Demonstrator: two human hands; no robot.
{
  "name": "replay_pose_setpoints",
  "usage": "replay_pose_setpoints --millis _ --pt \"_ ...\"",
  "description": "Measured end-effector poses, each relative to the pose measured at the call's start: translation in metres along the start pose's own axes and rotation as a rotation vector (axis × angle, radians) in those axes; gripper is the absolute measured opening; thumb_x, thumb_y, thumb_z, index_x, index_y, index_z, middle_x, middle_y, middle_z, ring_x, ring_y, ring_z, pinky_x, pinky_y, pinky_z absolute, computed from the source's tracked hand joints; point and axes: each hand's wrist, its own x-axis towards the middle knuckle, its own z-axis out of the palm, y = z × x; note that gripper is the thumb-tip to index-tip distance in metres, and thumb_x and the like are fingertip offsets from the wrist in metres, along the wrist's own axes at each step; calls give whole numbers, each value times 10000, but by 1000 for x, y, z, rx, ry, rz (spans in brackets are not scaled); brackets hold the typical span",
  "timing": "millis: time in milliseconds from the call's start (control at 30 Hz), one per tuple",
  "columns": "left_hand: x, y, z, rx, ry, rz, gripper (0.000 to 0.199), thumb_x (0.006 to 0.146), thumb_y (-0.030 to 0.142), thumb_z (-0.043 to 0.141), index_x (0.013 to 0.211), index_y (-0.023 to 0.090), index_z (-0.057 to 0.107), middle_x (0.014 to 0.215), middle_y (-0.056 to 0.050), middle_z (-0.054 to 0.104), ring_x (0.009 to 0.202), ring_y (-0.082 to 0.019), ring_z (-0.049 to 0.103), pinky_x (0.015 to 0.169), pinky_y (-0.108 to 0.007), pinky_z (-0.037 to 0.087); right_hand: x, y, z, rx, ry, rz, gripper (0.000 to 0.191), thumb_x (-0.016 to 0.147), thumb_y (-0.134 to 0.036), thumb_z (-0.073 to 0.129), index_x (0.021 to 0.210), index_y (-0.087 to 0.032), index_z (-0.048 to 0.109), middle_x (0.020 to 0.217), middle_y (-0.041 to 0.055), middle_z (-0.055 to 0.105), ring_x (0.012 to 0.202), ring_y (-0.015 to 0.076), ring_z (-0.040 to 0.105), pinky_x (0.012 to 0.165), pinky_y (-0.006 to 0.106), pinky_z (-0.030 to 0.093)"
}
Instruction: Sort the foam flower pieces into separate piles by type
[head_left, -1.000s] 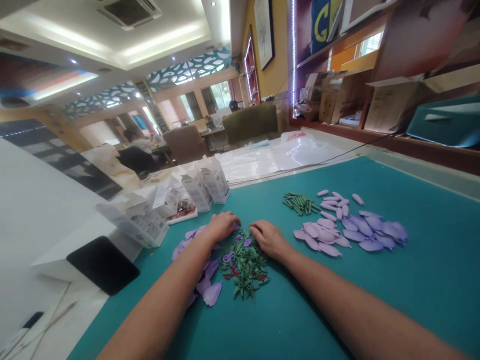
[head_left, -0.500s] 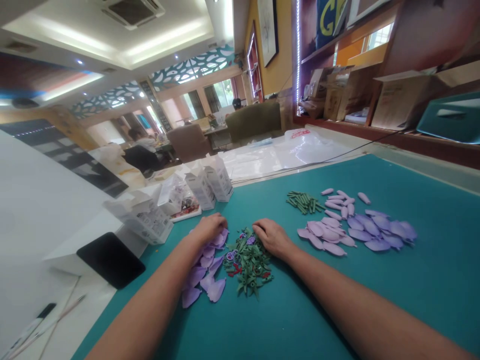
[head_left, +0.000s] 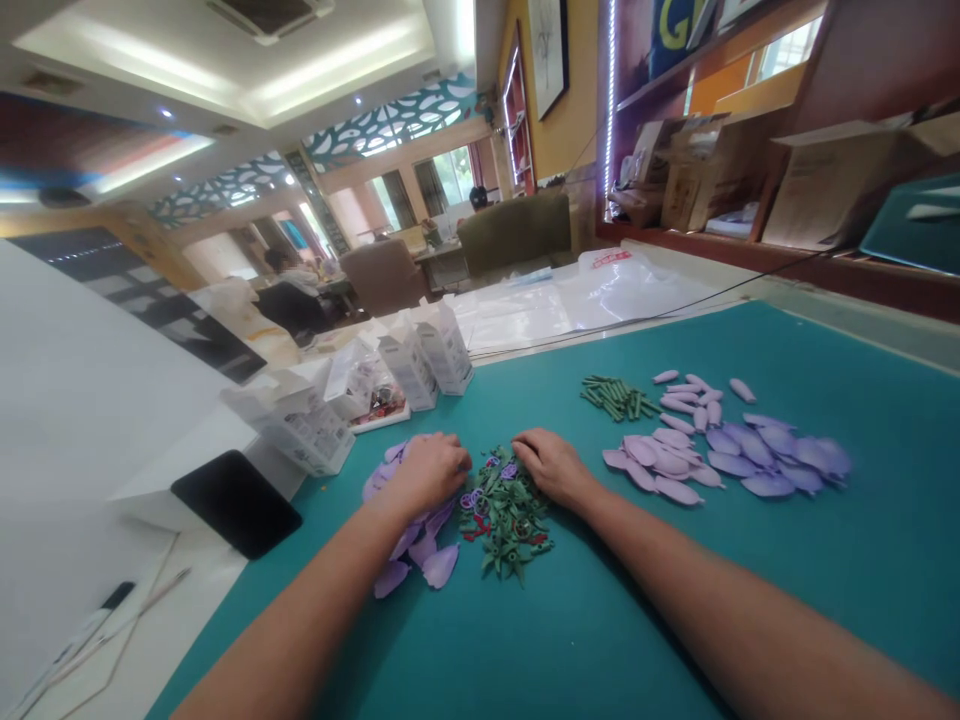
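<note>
My left hand [head_left: 435, 472] lies over the right side of a heap of light purple plastic petals [head_left: 391, 580], its fingers curled down toward the green heap. Whatever is in its fingertips is hidden. At the upper right edge of the heap of small green leaf-like pieces [head_left: 516, 540] rests my right hand [head_left: 551, 465], fingers bent and close together. I cannot make out anything in it. Mixed into the green heap are purple rings [head_left: 471, 500] and small red pieces [head_left: 477, 530].
On the teal mat [head_left: 600, 620], to the right, lie green sticks [head_left: 619, 397], pale pink bud-shaped pieces [head_left: 679, 402], pale pink petals [head_left: 660, 462] and purple petals [head_left: 776, 455]. White boxes [head_left: 315, 425] and a black tablet-like panel [head_left: 238, 503] stand at left.
My left hand has shifted right, from the top of the petal heap toward the green heap, uncovering petals behind it. My right hand stays by the green heap. The view has turned slightly.
</note>
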Motion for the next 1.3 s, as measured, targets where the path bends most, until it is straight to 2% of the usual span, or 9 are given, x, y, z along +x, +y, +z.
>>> replay_pose_setpoints --millis 200,400,500,633,733,867,1067,1300 --pt "15 12 12 21 52 -16 328 876 137 402 1104 232 618 1087 -97 610 1014 -254 536 824 -375 389 -2 -5 2 -25 -66 -102 339 941 -299 366 1109 -160 624 1144 114 648 1091 216 561 944 343 397" --pt "31 22 26 -53 51 58 325 908 164 378 1122 218 616 1062 -97 624 973 -243 588 788 -340 433 -6 -15 3 -102 -148 -136 357 951 -295 341 1196 -182 574 1277 128 575 1206 258 490 1020 472 323" --pt "27 20 25 -100 38 86 317 894 154 412 1102 249 631 1050 -65 639 961 -204 607 818 -294 440 -8 -19 0 -102 -172 -176 342 955 -279 331 1157 -179 589 1197 119 618 1136 239 535 991 432 354" --pt "11 4 16 -152 53 53 370 853 93 423 1141 227 613 1124 -54 636 1025 -174 593 900 -255 421 -10 -20 -1 -80 -184 -223 348 956 -277 330 1097 -151 623 1053 115 663 992 216 586 888 348 413" --pt "-5 -10 12 -175 81 -5 339 844 135 458 1145 194 603 1169 -72 619 1085 -188 561 944 -269 406 -9 -18 0 -26 -163 -220 343 951 -279 353 1093 -143 634 1059 115 669 994 216 590 874 329 415" --pt "-18 -16 19 -188 95 -54 336 789 184 546 1116 219 610 1171 -61 618 1120 -216 535 961 -309 403 -8 -16 2 2 -146 -203 328 947 -287 380 1071 -144 649 1071 115 673 1029 212 587 900 314 403" --pt "-17 -11 34 -175 139 -134 393 753 163 550 1139 225 586 1167 -72 610 1098 -241 547 912 -342 420 -9 -16 0 -3 -161 -199 325 946 -298 391 1064 -139 649 1061 111 675 1013 210 586 888 304 404" --pt "-14 -20 37 -122 164 -165 378 822 158 483 1176 258 571 1187 -65 602 1110 -232 529 894 -346 397 -8 -14 2 -12 -147 -203 312 944 -310 401 1055 -160 652 1044 98 678 989 200 585 863 296 401"
